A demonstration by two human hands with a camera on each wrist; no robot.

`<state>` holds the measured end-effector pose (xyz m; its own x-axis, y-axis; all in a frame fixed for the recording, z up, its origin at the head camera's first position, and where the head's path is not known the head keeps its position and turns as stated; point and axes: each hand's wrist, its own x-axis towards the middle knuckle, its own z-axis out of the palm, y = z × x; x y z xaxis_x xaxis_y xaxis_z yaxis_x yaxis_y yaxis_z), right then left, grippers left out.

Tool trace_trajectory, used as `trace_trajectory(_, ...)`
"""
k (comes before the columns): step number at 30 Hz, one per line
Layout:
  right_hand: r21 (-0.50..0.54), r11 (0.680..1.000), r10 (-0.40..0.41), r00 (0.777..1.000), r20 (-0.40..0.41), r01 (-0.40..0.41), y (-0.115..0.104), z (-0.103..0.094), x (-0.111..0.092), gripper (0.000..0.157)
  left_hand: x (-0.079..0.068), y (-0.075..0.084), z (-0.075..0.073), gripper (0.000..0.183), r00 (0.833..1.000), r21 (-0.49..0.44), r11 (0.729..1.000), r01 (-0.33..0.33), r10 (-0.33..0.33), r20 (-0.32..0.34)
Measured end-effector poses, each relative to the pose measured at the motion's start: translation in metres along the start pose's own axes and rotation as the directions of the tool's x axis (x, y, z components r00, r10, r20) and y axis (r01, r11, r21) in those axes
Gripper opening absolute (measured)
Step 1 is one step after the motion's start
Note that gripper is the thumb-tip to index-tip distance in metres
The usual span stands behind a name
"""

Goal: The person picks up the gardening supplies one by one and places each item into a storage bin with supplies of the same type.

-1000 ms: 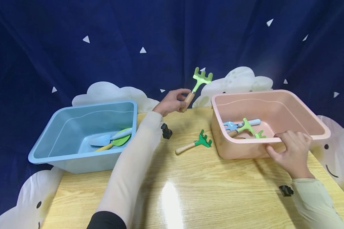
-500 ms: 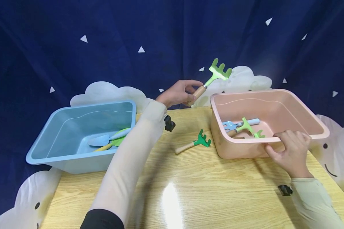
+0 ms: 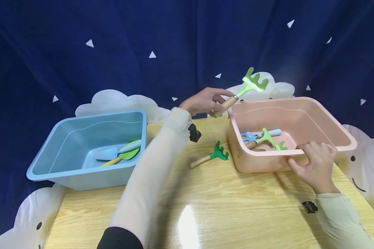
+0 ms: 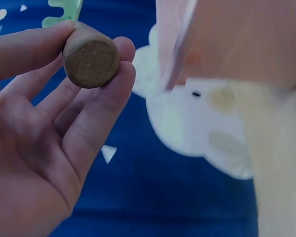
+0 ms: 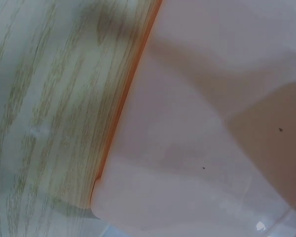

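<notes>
My left hand [image 3: 207,101] pinches the wooden handle of a light green toy rake [image 3: 254,83], its tines pointing up and right. The rake is in the air beside the back left corner of the pink bin [image 3: 277,152]. In the left wrist view, the round butt of the handle [image 4: 91,64] sits between thumb and fingertips. My right hand [image 3: 318,166] grips the pink bin's front rim, fingers over the edge and thumb outside. Inside that bin lie a light blue fork [image 3: 252,137] and another light green rake [image 3: 265,137]. The right wrist view shows only the bin's wall and tabletop.
A dark green rake [image 3: 219,152] with a wooden handle lies on the wooden table [image 3: 237,207], left of the pink bin. At the left, a blue bin [image 3: 81,171] contains a light blue trowel [image 3: 107,153] and a green-and-yellow tool [image 3: 129,154]. Behind hangs a dark blue curtain [image 3: 174,41].
My left hand has carried the light green rake rightward, from above the table's middle to the pink bin's left edge. It rose, then dipped slightly. The right hand has stayed on the rim.
</notes>
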<state>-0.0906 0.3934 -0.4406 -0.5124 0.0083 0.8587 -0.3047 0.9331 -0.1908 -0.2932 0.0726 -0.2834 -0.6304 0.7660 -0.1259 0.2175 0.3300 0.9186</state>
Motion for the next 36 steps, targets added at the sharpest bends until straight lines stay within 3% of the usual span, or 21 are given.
trace_trajectory(7, 0.0, 1.0, 0.008, 0.999, 0.035, -0.008, -0.001, -0.001, -0.003, 0.06, 0.02, 0.003, 0.035, 0.058, 0.998, -0.086, 0.996, -0.023, 0.027, 0.049)
trace_trajectory(16, 0.001, 1.0, -0.011, 0.999, 0.037, 0.011, -0.001, 0.004, -0.002, 0.064, 0.036, 0.001, 0.069, 0.065, 0.996, -0.105, 0.993, -0.059, 0.065, 0.055)
trace_trajectory(29, 0.019, 1.0, -0.013, 0.999, 0.041, 0.012, -0.005, 0.01, -0.001, 0.063, 0.047, -0.008, 0.097, 0.059, 0.993, 0.078, 0.991, -0.108, 0.104, 0.047)
trace_trajectory(36, 0.013, 1.0, 0.01, 0.999, 0.051, -0.011, -0.005, 0.006, -0.002, 0.069, 0.05, -0.009, 0.105, 0.059, 0.996, 0.175, 0.981, -0.088, 0.082, 0.042)
